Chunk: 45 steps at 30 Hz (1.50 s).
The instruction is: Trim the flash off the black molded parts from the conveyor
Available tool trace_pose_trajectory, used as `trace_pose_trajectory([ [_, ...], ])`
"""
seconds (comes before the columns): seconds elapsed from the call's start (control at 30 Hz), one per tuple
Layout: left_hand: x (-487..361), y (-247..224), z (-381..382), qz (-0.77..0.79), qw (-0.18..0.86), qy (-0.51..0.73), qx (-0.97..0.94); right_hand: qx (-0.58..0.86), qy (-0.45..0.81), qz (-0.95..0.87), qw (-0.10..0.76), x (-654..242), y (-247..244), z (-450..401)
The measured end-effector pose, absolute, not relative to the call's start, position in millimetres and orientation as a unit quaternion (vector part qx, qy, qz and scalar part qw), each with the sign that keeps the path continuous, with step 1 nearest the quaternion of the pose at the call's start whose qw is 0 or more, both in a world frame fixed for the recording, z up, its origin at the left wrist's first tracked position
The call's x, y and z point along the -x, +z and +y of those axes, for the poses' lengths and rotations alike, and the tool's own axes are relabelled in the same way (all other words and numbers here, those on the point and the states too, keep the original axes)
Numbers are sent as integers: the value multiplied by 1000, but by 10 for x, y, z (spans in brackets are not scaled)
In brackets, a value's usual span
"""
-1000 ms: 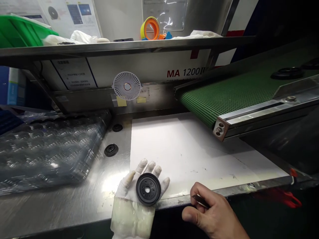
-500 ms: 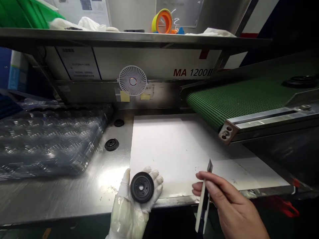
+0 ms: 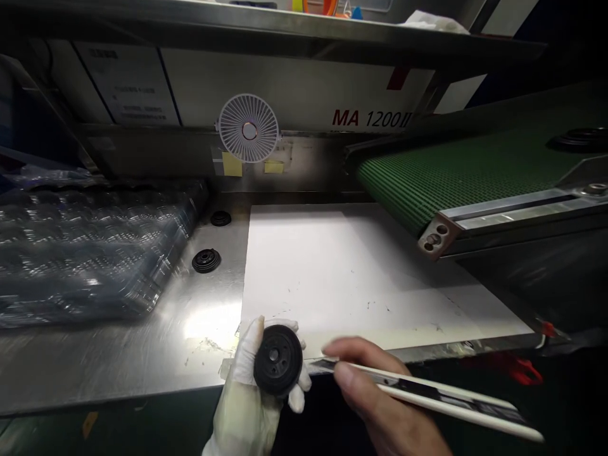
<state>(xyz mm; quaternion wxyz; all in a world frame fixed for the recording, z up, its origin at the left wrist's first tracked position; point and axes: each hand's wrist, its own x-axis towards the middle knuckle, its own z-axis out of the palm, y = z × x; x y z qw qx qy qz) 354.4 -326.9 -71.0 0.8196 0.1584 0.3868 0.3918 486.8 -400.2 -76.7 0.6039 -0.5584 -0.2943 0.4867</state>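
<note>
My left hand point(image 3: 247, 373), in a white glove, holds a round black ribbed part point(image 3: 278, 360) with a hole at its centre and smaller holes about it. Gloved fingers wrap round its edge, and its flat face is turned up toward me. Close by on the right, my ungloved right hand point(image 3: 380, 399) grips a utility knife point(image 3: 441, 392) with a pale handle. The knife's blade points left, near the rim of the black part; whether it touches is hard to tell. Two similar black parts point(image 3: 206, 260) lie on the metal table to the left.
White sheet point(image 3: 304, 253) covers the table's middle. Clear plastic trays point(image 3: 85, 253) are stacked at left. A green conveyor belt point(image 3: 427, 177) juts in from the right, carrying another black part point(image 3: 579, 139). A small fan point(image 3: 249, 128) is at the back, below a metal shelf point(image 3: 285, 31).
My right hand has moved left toward the black part and turned the knife from upright to nearly level. My left hand has closed further round the part and tilted it. The view has dipped.
</note>
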Motion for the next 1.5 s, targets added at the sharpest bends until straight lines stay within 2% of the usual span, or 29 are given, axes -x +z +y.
trace_pose_trajectory([
  [0.1, -3515, -722, -3300, 397, 821, 376, -163, 500, 565, -326, 570, -4823, -777, -3917],
  [0.27, -3468, -741, -3347, 409, 822, 360, -170, 513, 573, -352, 533, -4867, -787, -3872],
  [0.7, -3538, -733, -3381, 416, 811, 362, -193, 566, 516, -315, 560, -4741, -842, -3920],
  [1.0, -3550, -728, -3393, 414, 813, 356, -201, 564, 521, -298, 567, -4730, -798, -3905],
  [1.37, -3551, -781, -3420, 413, 820, 350, -187, 577, 526, -324, 534, -4774, -887, -3914],
  [1.5, -3562, -777, -3404, 413, 819, 361, -167, 550, 547, -301, 554, -4759, -904, -3923],
])
